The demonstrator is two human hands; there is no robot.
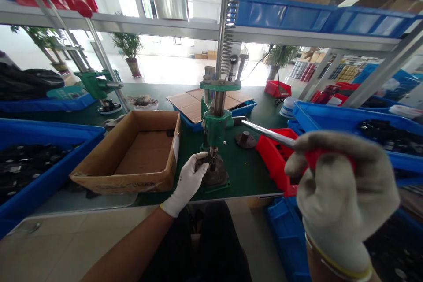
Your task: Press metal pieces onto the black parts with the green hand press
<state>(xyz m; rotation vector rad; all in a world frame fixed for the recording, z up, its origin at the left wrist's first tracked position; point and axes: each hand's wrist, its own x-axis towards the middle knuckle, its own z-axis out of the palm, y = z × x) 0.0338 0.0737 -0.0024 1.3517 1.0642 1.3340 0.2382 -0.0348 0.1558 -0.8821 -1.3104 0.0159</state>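
While your right hand [343, 180] wraps the red lever knob [311, 158], your left hand [187, 179] pinches a dark part [200, 162] below frame centre: probably light, stiff, best held edgewise.

Right hand [345, 185]: blurred; most of red knob [311, 158] hidden inside it. Dark part [200, 161] in left hand [189, 179], near bench's [249, 176] front edge: partly hidden, too small to identify. Blue bin [61, 172], bench's left front corner: cut off.

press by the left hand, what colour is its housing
The press housing is green, seen best in the head view.
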